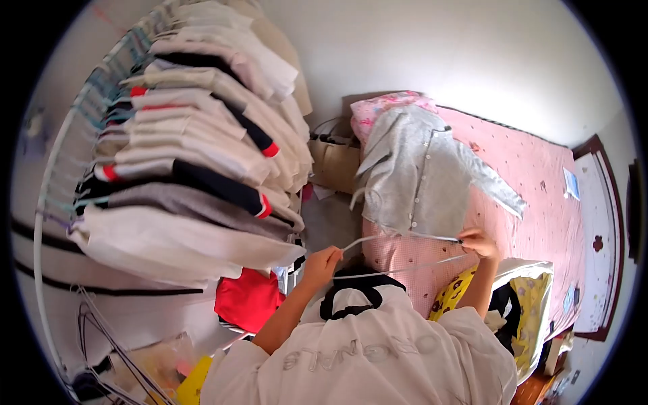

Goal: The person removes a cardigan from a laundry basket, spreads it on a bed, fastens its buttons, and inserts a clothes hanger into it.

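My left hand is closed around one end of a thin white clothes hanger. At the other end my right hand pinches the same hanger, with a small dark spot by its fingertips. The hanger stretches between both hands in front of my light shirt, which carries raised lettering. Just beyond it, a grey buttoned cardigan lies spread on the pink bed, one sleeve reaching right. A pale curved hook shows near the cardigan's left edge; whether it belongs to the hanger I cannot tell.
On my left, a rack carries several hanging garments. A red cloth sits below them. The bed has a pink floral pillow. Close to my right arm stands a yellow-lined basket with clothes. Loose hangers are at lower left.
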Tool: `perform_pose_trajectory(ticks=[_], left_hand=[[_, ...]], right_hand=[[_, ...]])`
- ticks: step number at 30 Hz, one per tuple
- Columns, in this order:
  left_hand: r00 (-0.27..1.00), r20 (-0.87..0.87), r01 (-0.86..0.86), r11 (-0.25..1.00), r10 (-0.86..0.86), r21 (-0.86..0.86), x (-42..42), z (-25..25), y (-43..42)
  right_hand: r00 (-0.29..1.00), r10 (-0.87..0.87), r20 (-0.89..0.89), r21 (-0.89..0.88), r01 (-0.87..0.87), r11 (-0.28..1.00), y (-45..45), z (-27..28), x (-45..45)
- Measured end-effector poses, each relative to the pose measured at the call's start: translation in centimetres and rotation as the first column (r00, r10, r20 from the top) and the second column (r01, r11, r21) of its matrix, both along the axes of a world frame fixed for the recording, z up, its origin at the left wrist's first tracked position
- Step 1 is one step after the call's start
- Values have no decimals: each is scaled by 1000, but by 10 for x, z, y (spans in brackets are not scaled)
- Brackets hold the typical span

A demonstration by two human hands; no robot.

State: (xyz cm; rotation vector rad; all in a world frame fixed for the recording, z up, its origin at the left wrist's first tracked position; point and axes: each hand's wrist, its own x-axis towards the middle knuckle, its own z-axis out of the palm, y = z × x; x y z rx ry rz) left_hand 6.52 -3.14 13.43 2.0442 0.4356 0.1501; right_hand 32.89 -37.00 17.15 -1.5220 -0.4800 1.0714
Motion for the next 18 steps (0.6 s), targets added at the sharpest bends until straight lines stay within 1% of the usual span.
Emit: perform_pose_trajectory(ticks=[2,3,5,7,9,10,12,13,16,17,18], left_hand=[[1000,10,-21,997,20,74,17,-1,1],[999,15,-34,993,32,111,24,-3,0],[999,32,13,985,-19,170,40,-9,0],[997,40,53,977,-63,206,56,-14,-2],[995,35,88,972,-98,216,74,-18,-3],[994,59,72,973,-87,219,85,-19,-2],[995,84,41,976,-60,214,105,-18,-1],[995,91,27,986,-42,166,110,-18,2],[997,55,49,994,-55,98,124,-11,10],[994,-25,108,993,-107,42,130,-6,13],[991,-16,133,990,-133,41,137,-7,16]], right_hand=[[964,9,267,-237,56,970,20,-1,6],[923,91,374,-374,60,925,25,-11,12],[797,297,525,-618,117,777,36,-43,22],[762,219,609,-483,138,864,57,-56,18],[730,133,671,-358,161,920,76,-64,16],[710,90,699,-292,168,942,82,-65,18],[520,-59,852,-153,355,922,81,-70,27],[409,-125,904,-71,433,898,80,-71,25],[302,-177,937,-40,596,802,72,-61,32],[280,-195,940,-12,598,801,67,-64,34],[294,-166,941,-45,596,802,63,-64,35]])
